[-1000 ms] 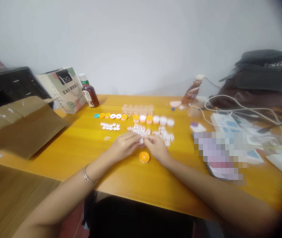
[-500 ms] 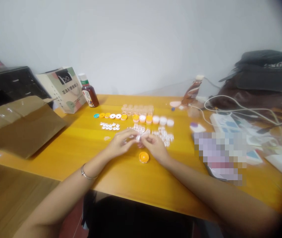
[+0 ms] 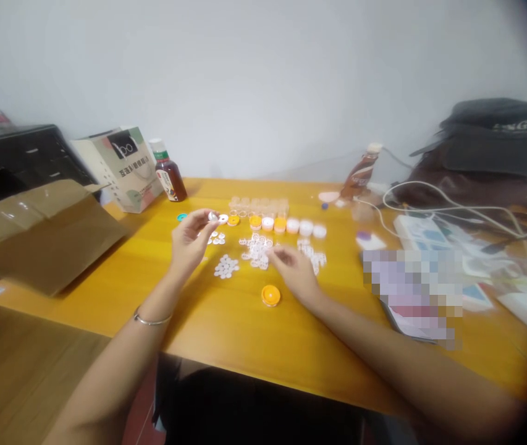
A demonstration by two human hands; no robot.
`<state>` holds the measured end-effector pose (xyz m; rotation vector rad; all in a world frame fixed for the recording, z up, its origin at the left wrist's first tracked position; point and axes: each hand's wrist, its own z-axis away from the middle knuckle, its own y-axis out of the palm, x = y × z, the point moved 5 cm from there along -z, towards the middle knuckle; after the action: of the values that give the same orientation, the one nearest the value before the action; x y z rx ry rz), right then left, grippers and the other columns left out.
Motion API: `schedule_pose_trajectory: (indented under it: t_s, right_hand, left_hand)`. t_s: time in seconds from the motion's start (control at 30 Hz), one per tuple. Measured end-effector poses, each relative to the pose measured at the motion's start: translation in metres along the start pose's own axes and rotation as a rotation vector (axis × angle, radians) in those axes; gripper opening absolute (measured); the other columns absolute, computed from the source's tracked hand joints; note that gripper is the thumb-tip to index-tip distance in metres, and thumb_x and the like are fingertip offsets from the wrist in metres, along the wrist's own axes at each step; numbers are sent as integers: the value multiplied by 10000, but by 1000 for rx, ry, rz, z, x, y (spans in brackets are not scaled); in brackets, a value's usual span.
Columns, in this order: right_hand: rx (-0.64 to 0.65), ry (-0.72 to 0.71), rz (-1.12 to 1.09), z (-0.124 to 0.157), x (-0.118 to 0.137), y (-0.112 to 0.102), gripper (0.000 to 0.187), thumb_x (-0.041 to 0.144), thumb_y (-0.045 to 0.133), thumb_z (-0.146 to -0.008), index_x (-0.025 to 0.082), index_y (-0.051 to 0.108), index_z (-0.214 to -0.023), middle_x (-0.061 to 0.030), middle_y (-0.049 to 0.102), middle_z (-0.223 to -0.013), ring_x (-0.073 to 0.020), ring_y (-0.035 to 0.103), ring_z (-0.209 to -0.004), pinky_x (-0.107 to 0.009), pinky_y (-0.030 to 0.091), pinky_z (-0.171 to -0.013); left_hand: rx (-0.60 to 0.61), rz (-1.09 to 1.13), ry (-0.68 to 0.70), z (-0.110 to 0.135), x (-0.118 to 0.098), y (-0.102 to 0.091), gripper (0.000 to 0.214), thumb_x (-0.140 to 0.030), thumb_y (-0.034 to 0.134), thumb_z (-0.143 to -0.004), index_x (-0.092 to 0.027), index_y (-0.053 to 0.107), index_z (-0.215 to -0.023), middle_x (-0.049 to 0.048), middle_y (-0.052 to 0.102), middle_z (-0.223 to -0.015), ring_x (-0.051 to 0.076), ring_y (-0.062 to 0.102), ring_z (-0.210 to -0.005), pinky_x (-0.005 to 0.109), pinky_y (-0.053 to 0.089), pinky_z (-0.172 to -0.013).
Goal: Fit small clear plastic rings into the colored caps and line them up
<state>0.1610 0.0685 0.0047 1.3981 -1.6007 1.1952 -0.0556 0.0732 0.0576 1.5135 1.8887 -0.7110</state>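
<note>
My left hand (image 3: 191, 240) is raised over the left side of the parts, thumb and fingers pinching a small white round piece (image 3: 213, 217). Under it lies a group of small white pieces (image 3: 218, 238), partly hidden by the hand. My right hand (image 3: 295, 269) hovers at a pile of small clear-white plastic pieces (image 3: 258, 250), its fingertips pressed together; whether anything is between them cannot be made out. A cluster of flat white discs (image 3: 227, 266) lies between the hands. Nearer me sits an orange round cap (image 3: 270, 295).
Behind the hands runs a row of orange and white caps (image 3: 267, 224), with clear cups (image 3: 258, 205) further back. Another clear-white pile (image 3: 312, 254) lies right. Bottles (image 3: 170, 176), a paper bag (image 3: 126, 167), a cardboard box (image 3: 45, 235), cables and a phone (image 3: 406, 296) surround the table (image 3: 226, 334).
The hands were together over the middle. My left hand has moved left and away with the small white piece, uncovering the disc cluster. My right hand has shifted slightly right.
</note>
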Motion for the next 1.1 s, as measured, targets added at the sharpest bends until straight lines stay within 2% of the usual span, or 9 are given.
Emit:
schedule_pose_trajectory:
  t_s: [0.13,0.33,0.6,0.77,0.87,0.97,1.1]
  right_hand:
    - [90,-52,196,-20,2,8,66,166,575,-744,171,636,-767,-13,647,-723,-143,567,-638,-260,444,-595]
    - [346,-255,749,-50,7,40,140,80,525,-774,143,650,-793,-46,647,-763,-150,564,-699,-248,414,-626]
    - [442,-304,904,-58,9,55,201,37,489,-775,115,650,-685,-117,625,-777,-194,545,-733,-280,377,-642]
    - [439,-296,899,-60,12,53,196,34,499,-766,124,656,-691,-105,629,-771,-187,553,-728,-272,384,-638]
    - [416,-289,847,-57,14,45,171,53,513,-775,134,664,-783,-80,645,-807,-174,566,-751,-261,406,-658]
    - [335,-277,635,-46,16,34,151,79,523,-782,155,644,-830,-48,652,-831,-164,577,-764,-269,431,-683]
    - [201,-227,265,-18,14,18,110,154,518,-814,183,597,-886,-28,642,-836,-154,588,-755,-289,461,-696]
  left_hand:
    - [45,19,-48,3,5,8,194,-251,646,-789,-162,611,-958,68,652,-934,151,624,-875,271,504,-806]
    - [111,-67,-56,8,13,13,211,-264,637,-795,-168,617,-981,68,652,-944,149,622,-864,283,508,-813]
    - [158,-130,-32,10,12,16,216,-253,619,-810,-168,608,-1008,74,636,-974,151,604,-859,294,508,-793]
    - [175,-125,-72,10,14,18,213,-263,623,-805,-164,618,-994,75,640,-980,149,607,-841,280,510,-769]
    - [223,-98,-120,13,16,22,221,-281,611,-815,-166,636,-1001,72,654,-964,148,612,-833,266,512,-748]
    - [298,-97,-175,17,18,27,251,-299,596,-827,-155,648,-1026,79,673,-957,159,623,-831,275,511,-755]
    - [541,-91,-240,27,16,40,257,-294,570,-844,-149,647,-1042,86,677,-987,181,627,-884,296,503,-786]
